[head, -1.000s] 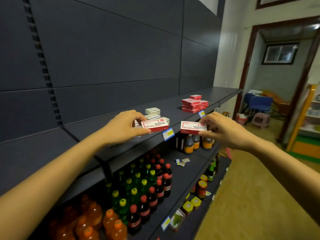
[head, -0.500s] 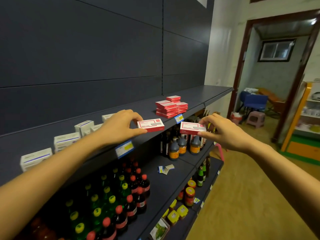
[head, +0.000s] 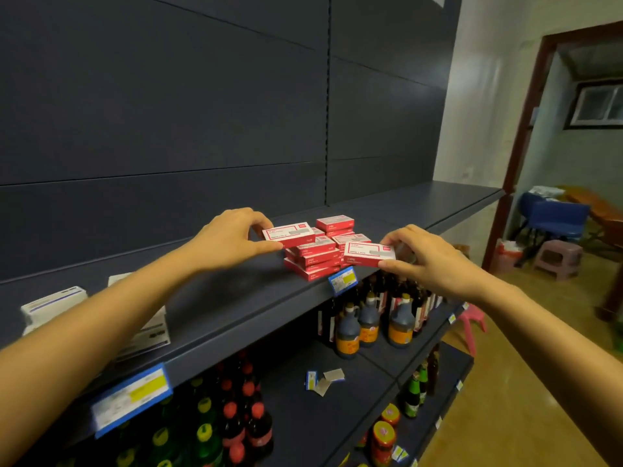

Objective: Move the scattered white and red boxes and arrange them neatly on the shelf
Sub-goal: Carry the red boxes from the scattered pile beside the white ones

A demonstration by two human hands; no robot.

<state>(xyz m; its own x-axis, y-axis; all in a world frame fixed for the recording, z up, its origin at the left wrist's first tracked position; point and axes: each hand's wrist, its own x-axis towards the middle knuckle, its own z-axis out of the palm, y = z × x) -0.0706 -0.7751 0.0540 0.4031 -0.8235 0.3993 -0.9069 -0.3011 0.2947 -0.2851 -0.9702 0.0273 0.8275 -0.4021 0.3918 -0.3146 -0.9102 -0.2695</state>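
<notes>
Top shelf, both hands at the pile, one box apiece.
From my feed: the dark shelf runs left to right, with rows of soda bottles and brown jugs on the shelves below. White cartons sit at its left end, partly behind the left forearm. A stack of red and white boxes sits near the shelf's front edge, just above a blue and yellow price tag. The left hand pinches one box by its left end, thumb in front, fingers behind, over the stack's left top; I cannot tell whether it touches. The right hand pinches a second box by its right end, level, at the stack's right front, over the shelf edge.
</notes>
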